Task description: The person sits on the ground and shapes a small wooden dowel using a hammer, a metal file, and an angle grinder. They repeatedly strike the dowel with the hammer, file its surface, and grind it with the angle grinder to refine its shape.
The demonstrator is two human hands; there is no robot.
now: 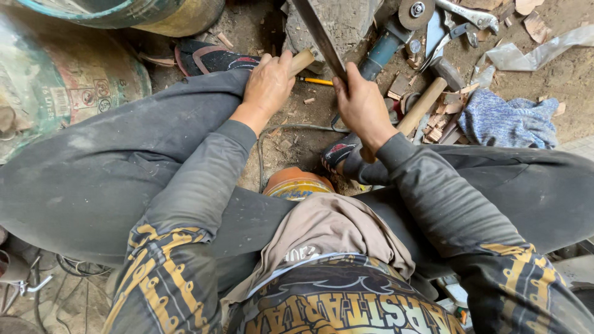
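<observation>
Wooden piece [302, 60] in left hand [267, 86]

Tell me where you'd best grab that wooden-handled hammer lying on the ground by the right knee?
Probably by the bare middle of the pale wooden hammer handle, coming from above with the fingers wrapped across it. It lies slanted on the dirt ground, its upper end among wood scraps, while its lower end slips behind the right hand, so the middle is the freest part.

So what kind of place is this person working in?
Probably an informal, ground-level workshop. The person sits on a dirt floor strewn with wood chips, with an angle grinder, an adjustable wrench and a wooden-handled hammer lying close by.
</observation>
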